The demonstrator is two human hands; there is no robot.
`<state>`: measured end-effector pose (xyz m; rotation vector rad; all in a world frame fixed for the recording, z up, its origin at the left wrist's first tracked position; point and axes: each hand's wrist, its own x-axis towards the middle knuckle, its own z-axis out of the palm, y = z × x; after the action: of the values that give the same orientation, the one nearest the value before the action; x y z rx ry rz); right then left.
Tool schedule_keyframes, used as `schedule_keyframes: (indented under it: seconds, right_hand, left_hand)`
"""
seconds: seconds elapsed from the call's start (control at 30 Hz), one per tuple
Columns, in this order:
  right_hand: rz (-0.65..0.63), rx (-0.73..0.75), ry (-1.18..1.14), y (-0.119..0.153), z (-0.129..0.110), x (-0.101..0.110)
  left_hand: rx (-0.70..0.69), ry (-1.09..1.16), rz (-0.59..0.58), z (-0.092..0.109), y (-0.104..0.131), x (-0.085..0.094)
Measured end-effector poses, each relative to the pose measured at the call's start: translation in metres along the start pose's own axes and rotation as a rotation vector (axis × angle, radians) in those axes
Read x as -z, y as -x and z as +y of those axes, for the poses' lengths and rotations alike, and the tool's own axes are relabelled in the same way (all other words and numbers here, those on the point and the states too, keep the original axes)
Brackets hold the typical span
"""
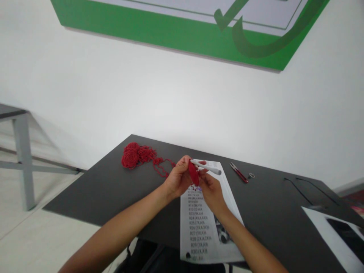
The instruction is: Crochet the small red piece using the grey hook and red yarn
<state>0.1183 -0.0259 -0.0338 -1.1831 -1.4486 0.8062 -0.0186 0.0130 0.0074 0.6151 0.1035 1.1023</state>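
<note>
My left hand [179,177] is closed round a small red crochet piece [193,173], held above a printed sheet. A crochet hook with a thick grey handle [209,167] lies across the top of the piece, its handle pointing right; its tip is hidden by the work. Fingers of my right hand [209,187] pinch at the lower right edge of the piece, below the handle. Red yarn [163,165] trails left from the work to a loose ball of red yarn [131,155] at the table's far left.
Under my hands lies the pattern sheet [196,227]. Red-handled thread snips [239,173] and a small metal ring [251,175] lie to the right. Farther right are dark-armed glasses [301,189] and another paper [327,231]. A white wall stands behind the dark table [93,193].
</note>
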Motion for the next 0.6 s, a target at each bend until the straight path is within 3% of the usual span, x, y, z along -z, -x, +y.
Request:
schedule_keyframes:
  seconds: [0.13,0.23,0.33,0.4,0.5,0.6]
  right_hand:
    - [-0.083,0.127,0.303,-0.003,-0.001,0.010]
    - [-0.088,0.177,0.663,-0.009,-0.001,0.024]
    - [-0.088,0.053,1.109,-0.015,0.003,0.036]
    - [-0.050,-0.020,1.209,-0.017,0.007,0.039]
    - [0.088,0.066,1.010,-0.018,0.012,0.036]
    - [0.129,0.194,0.432,-0.015,0.011,0.028]
  left_hand:
    - [-0.160,0.065,0.007,0.019,-0.009,0.005]
    - [-0.244,0.094,0.049,0.033,-0.016,0.010]
    - [-0.259,0.099,0.083,0.039,-0.018,0.012]
    - [-0.248,0.094,0.096,0.038,-0.016,0.010]
    - [-0.216,0.058,0.094,0.031,-0.014,0.007]
    - [-0.190,-0.093,0.099,0.021,-0.014,0.007]
